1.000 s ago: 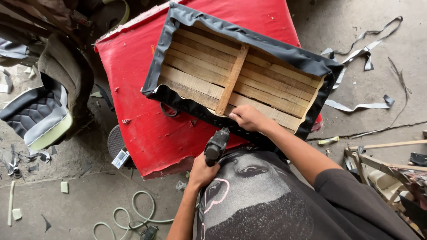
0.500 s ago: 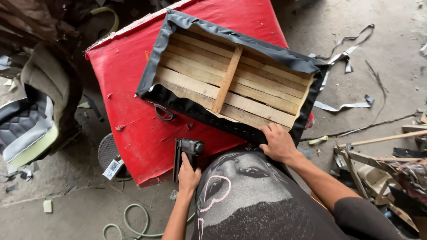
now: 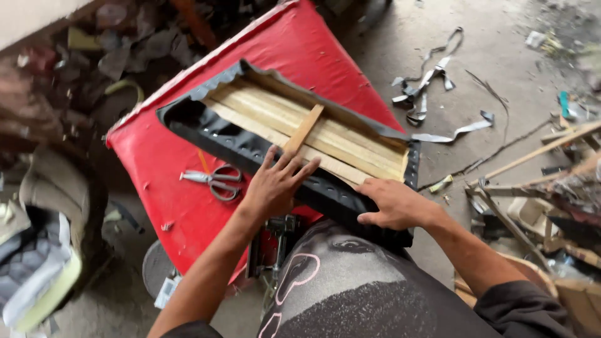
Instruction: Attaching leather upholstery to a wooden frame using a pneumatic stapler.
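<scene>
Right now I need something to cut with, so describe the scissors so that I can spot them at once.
Find the big red padded board on the floor. The scissors lie flat on it, just left of the left hand and the black-edged wooden frame. They are the only shiny metal thing on the red surface.

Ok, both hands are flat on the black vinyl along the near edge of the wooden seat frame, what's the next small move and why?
Probably reach the left hand down for the staple gun under the red board's edge, while the right hand pins the black vinyl taut on the wooden slat frame.
</scene>
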